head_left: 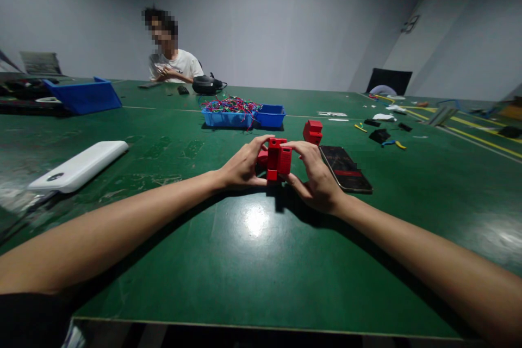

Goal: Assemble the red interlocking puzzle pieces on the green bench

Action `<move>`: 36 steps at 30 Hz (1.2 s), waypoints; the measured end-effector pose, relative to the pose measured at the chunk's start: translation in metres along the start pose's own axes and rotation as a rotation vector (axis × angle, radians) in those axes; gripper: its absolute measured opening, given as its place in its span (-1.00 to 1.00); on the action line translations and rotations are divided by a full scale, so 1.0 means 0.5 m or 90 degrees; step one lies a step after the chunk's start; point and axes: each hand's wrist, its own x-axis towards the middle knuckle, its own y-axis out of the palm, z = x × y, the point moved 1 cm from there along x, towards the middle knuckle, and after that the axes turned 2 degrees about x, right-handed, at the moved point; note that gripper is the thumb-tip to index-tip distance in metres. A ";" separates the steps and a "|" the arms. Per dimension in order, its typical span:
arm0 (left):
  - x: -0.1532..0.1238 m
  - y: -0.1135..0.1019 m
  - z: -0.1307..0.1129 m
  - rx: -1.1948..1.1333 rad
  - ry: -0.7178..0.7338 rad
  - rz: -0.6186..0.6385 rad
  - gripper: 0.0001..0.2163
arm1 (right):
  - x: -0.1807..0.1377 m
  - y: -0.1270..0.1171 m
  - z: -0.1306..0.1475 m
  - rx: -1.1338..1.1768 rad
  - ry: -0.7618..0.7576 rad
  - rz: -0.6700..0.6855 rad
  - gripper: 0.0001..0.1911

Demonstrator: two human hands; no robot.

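Note:
Between my two hands is a red plastic housing [272, 163], held upright just above the green table [244, 272]. It has a hollow front, a hole near the top and a grille-like panel on its right side. My left hand [243, 163] grips its left side with thumb and fingers. My right hand [315, 175] pinches the right side, fingertips at the top and thumb low down. Another red part shows by my left fingers, and I cannot tell whether it is separate. A second red housing [312, 131] stands on the table behind my right hand.
A dark phone [345, 168] lies beside my right hand. A white power bank [81, 166] with a cable is at left. Ahead are a blue bin of wires [229, 117] and another blue bin [269, 117]. Pliers [393, 144] lie at right; a person [175, 65] sits across.

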 end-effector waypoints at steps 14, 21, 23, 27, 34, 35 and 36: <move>0.000 0.004 0.006 -0.017 0.001 -0.010 -0.07 | 0.001 0.001 -0.011 -0.004 0.040 0.047 -0.45; 0.000 0.004 0.006 -0.009 -0.009 -0.008 -0.06 | -0.001 -0.003 -0.001 0.018 0.029 0.006 -0.17; 0.001 0.003 0.005 -0.013 -0.008 -0.009 -0.08 | 0.000 -0.009 0.004 0.002 -0.010 -0.034 -0.12; 0.000 0.003 0.006 -0.023 0.003 -0.013 -0.09 | 0.000 -0.013 0.007 -0.031 -0.058 -0.017 -0.17; -0.001 0.005 0.008 -0.034 -0.035 -0.006 -0.08 | 0.004 -0.009 -0.004 -0.060 -0.022 0.095 -0.32; 0.000 0.005 0.007 -0.041 -0.040 -0.005 -0.08 | 0.005 -0.011 -0.004 -0.064 -0.018 0.097 -0.33; 0.000 0.006 0.007 -0.049 -0.044 -0.005 -0.09 | 0.005 -0.013 -0.004 -0.065 -0.016 0.098 -0.33</move>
